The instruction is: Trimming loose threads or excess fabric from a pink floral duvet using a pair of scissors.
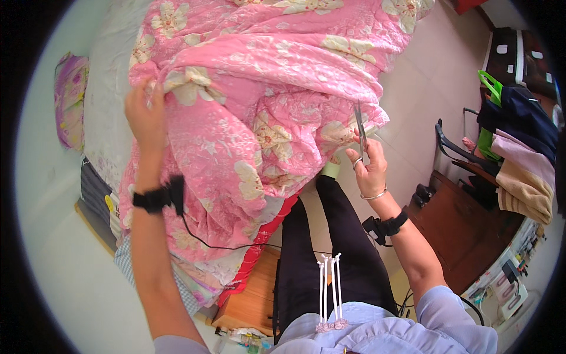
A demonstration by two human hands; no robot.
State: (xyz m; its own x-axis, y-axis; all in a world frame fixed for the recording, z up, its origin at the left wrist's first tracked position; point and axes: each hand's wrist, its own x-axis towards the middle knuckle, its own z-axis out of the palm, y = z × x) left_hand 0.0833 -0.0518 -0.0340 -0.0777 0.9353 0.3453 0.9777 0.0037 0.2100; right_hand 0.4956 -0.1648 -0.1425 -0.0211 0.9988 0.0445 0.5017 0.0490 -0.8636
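A pink quilt with large cream flowers lies rumpled over the bed before me. At its left part, my left hand is blurred, with bent fingers pinching a fold; the exact fingertip contact is hard to make out. My right hand holds a pair of metal scissors beside the quilt's right edge. The blades point away from me, and my thumb is at one of the finger rings. Whether the scissor tips touch the fabric cannot be told.
A whitish bed sheet shows at left, near a purple patterned pillow. Right of me stands a chair near piled clothes and a brown wooden surface. A black cable runs from my left wristband across my legs.
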